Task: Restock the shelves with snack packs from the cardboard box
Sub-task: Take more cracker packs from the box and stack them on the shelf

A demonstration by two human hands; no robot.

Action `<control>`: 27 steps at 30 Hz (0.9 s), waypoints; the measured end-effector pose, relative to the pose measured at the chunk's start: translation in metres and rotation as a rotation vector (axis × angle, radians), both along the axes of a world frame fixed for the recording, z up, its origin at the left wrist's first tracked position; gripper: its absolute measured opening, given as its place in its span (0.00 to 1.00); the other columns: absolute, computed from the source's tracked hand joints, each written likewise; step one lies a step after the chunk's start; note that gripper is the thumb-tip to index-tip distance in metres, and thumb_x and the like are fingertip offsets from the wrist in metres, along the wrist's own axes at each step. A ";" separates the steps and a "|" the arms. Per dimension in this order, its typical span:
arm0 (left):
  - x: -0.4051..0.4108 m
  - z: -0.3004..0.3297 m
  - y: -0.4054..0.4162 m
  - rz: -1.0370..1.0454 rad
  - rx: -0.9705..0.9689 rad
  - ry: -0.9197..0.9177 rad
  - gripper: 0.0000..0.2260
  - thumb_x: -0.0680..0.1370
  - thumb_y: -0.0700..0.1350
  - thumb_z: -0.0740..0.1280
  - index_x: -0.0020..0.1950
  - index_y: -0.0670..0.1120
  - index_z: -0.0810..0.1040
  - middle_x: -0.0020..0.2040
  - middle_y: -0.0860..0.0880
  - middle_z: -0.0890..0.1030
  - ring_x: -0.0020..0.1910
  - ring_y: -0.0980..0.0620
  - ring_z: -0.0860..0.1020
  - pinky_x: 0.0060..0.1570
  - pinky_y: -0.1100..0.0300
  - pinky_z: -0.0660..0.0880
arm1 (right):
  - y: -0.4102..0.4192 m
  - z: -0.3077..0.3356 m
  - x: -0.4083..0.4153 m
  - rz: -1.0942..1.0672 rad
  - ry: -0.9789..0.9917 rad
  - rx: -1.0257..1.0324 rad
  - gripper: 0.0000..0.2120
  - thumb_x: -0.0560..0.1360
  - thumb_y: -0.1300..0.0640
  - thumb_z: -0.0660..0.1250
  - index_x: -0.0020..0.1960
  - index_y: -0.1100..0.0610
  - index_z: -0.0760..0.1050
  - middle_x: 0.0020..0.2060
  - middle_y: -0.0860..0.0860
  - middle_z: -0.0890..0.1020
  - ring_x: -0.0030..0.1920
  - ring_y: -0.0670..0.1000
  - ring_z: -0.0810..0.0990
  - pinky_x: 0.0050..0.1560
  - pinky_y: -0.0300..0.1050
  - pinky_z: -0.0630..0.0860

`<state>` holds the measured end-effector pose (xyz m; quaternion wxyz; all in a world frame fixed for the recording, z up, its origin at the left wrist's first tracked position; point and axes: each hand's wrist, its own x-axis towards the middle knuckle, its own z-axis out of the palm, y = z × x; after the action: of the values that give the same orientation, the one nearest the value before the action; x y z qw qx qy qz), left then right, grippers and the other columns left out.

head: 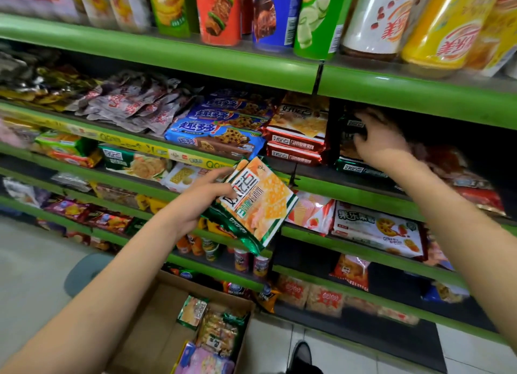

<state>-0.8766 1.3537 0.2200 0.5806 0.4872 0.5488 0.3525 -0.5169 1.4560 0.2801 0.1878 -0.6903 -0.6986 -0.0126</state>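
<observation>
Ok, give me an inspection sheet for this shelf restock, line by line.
Surface: green shelves in tiers, stocked with snacks.
Job's things: cardboard box on the floor, packs inside; orange-and-green cracker packs held in front of the shelves; dark green packs stacked on the shelf.
Clutter: blue cookie packs, red packs, tall cans on the upper shelf.
Hands: left hand grips the cracker packs; right hand reaches onto the dark green stack, grip unclear.
Cables: nothing seen.
Surroundings: tiled floor, a dark shoe.
</observation>
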 end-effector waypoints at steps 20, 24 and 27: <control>-0.001 -0.033 -0.047 0.111 -0.184 -0.579 0.19 0.67 0.50 0.76 0.55 0.45 0.85 0.54 0.44 0.86 0.52 0.45 0.83 0.53 0.50 0.80 | -0.184 -0.080 -0.124 -0.077 1.610 -0.565 0.26 0.68 0.52 0.76 0.63 0.56 0.75 0.51 0.51 0.87 0.47 0.48 0.87 0.49 0.53 0.84; 0.019 -0.044 -0.068 0.096 -0.339 -0.607 0.34 0.66 0.53 0.78 0.69 0.45 0.75 0.63 0.40 0.82 0.61 0.37 0.81 0.57 0.35 0.77 | -0.200 -0.086 -0.139 -0.116 1.685 -0.558 0.20 0.72 0.54 0.74 0.61 0.59 0.74 0.55 0.55 0.84 0.46 0.49 0.87 0.40 0.47 0.83; 0.018 -0.042 -0.071 0.123 -0.372 -0.682 0.22 0.70 0.50 0.76 0.62 0.44 0.81 0.58 0.39 0.84 0.54 0.37 0.84 0.45 0.39 0.82 | -0.207 -0.089 -0.136 -0.086 1.687 -0.615 0.25 0.66 0.51 0.76 0.60 0.58 0.75 0.54 0.55 0.85 0.53 0.54 0.85 0.43 0.49 0.83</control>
<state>-0.8586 1.2826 0.1775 0.7857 0.1949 0.4072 0.4229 -0.6528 1.2486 0.1912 0.4449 -0.5155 -0.2744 0.6790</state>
